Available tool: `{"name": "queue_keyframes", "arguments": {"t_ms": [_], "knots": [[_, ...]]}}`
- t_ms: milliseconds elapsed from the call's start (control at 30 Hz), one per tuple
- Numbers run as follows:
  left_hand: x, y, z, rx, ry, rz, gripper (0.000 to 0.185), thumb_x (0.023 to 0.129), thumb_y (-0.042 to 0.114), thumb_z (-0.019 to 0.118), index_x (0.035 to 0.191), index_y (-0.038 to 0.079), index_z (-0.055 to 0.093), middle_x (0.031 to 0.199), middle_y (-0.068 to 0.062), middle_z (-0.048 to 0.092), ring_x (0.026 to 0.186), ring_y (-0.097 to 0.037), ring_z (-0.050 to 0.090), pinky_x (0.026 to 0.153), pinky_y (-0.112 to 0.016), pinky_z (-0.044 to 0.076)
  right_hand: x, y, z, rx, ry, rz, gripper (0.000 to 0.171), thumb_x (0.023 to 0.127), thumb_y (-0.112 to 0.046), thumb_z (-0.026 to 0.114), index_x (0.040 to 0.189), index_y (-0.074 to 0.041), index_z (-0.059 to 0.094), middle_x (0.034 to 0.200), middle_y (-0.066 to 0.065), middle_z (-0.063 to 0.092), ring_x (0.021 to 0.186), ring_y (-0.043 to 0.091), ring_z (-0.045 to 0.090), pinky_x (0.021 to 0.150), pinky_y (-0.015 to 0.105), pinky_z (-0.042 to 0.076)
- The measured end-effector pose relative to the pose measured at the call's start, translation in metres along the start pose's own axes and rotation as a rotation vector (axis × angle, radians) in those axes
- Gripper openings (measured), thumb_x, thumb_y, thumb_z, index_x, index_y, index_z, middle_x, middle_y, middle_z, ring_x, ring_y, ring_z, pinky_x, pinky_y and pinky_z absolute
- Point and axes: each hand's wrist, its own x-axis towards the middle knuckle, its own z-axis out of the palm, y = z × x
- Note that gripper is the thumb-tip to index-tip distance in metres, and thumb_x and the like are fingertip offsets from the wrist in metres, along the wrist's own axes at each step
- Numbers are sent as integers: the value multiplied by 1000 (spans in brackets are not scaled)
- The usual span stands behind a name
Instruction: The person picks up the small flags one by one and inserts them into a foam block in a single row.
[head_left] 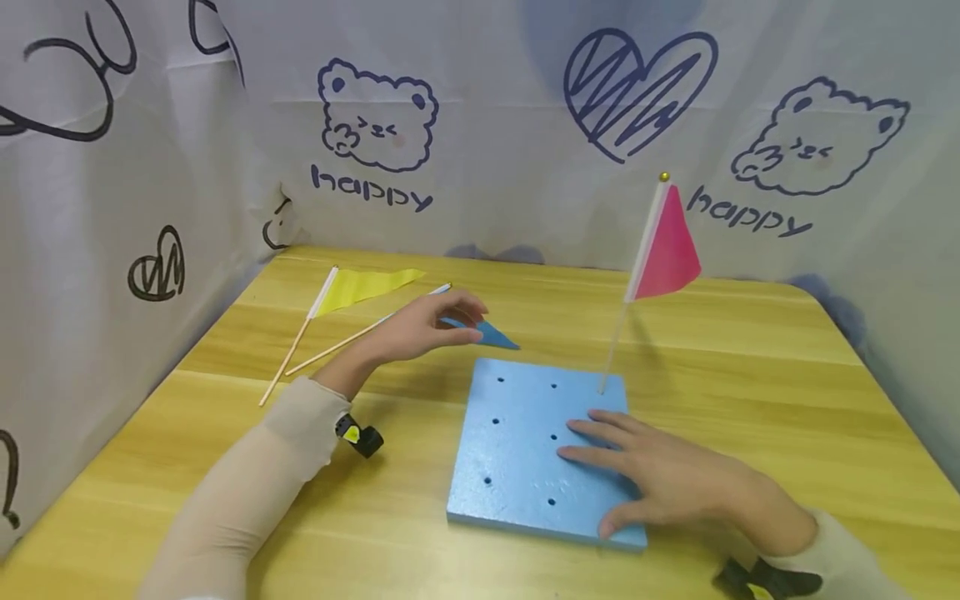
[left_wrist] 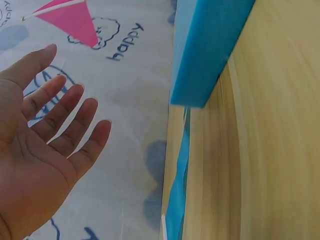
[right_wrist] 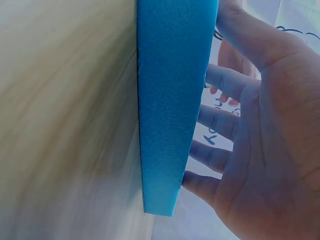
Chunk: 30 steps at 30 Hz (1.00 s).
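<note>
Left grip first: left hand (head_left: pixel 423 329) wide and slack, fingers spread and holding nothing, plain from the left wrist view. Hovering right over the blue flag (head_left: pixel 497 337), fingertips at its cloth; touching or just clear, impossible to tell. Flag lying flat on the counter (head_left: pixel 750 392), stick running away to the left, pennant tip pointing at the foam board (head_left: pixel 517 454).

Over to the right grip: right hand (head_left: pixel 660 483) also spread, fingers straight, palm down on the near right part of the board, thumb at the near edge. Pressing, not clasping. Board flat on the counter, close in front of the person.

Further out: pink flag (head_left: pixel 667 250) standing in the board's far right corner, leaning a little to the right. Other holes (head_left: pixel 497 421) in the foam showing bare. Yellow flag (head_left: pixel 360 285) lying flat beside the blue one's stick, well to the left. Printed cloth backdrop (head_left: pixel 525 125) all round.

Reading of the step: one flag planted, reach for the second under way, board pinned for it. Next move, by that reading: a pinch on the thin stick rather than the floppy cloth, a lift to upright, the bare end lined over a free hole, then a straight push down with the board held firm.
</note>
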Motion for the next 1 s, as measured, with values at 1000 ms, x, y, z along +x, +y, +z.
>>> {"name": "queue_keyframes", "arguments": {"t_ms": [1000], "knots": [[-64, -51, -59, 310, 121, -199, 64, 89, 23, 74, 144, 8, 45, 140, -17, 49, 127, -35, 44, 105, -56, 36, -4, 5, 4, -42, 49, -28, 77, 85, -68, 56, 149, -27, 43, 153, 7, 37, 140, 39, 31, 106, 58, 35]]}}
